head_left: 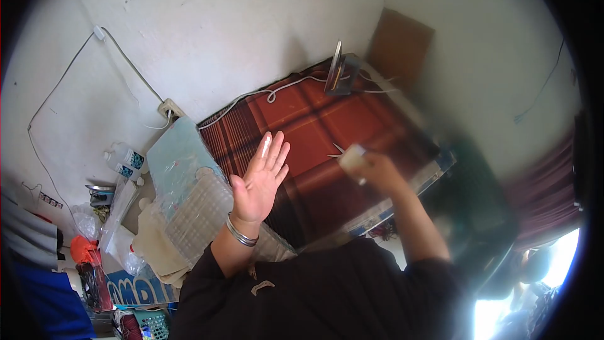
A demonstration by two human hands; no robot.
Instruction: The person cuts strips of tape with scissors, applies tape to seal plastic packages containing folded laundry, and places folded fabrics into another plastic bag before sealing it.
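My left hand is raised with its palm toward me and its fingers stretched out. A streak of white cream lies along one of its fingers, and metal bangles circle the wrist. My right hand, slightly blurred, is closed around a small pale bottle held over the table. The bottle's label and exact shape are too smeared to make out. Just behind it, pointed metal blades, like those of scissors, show on the red plaid tablecloth.
At the table's far end stands a metal-edged stand with a grey cable running from it. A brown board leans in the corner. To the left are plastic-wrapped packs, plastic bottles and a wall socket.
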